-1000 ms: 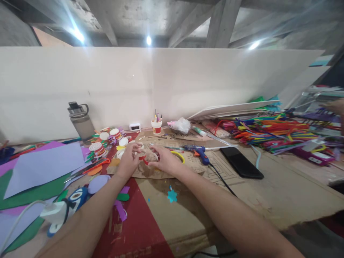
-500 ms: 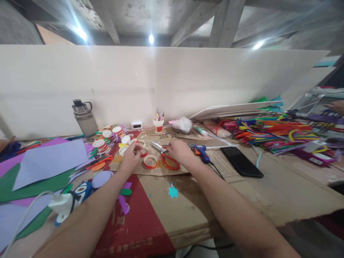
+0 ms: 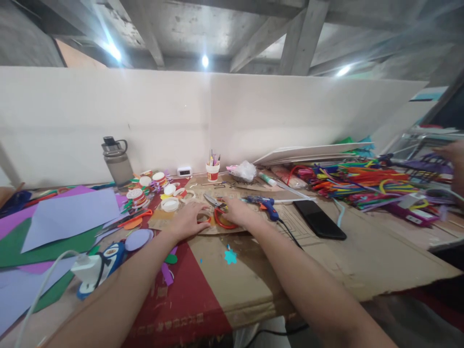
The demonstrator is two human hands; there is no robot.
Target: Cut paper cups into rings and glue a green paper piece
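Observation:
My left hand (image 3: 191,219) is over the cardboard near the middle, its fingers curved around a red-edged ring (image 3: 204,218). Just right of it, my right hand (image 3: 234,211) touches the red-handled scissors (image 3: 222,217); its fingers are bent, and what they hold, if anything, is hidden. The scissor blades point to the upper left. Several white and red rings (image 3: 170,204) lie behind my left hand. A blue glue gun (image 3: 270,209) rests to the right of my right hand.
A black phone (image 3: 319,220) lies right of the glue gun's cord. Colourful pipe cleaners (image 3: 362,179) fill the back right, paper sheets (image 3: 72,215) the left. A bottle (image 3: 118,162) and a pen cup (image 3: 212,171) stand at the back. Another person's hand (image 3: 455,154) shows far right.
My left hand has moved right and closed in around the ring. My right hand has shifted slightly left and lower over the scissors. The view has shifted slightly.

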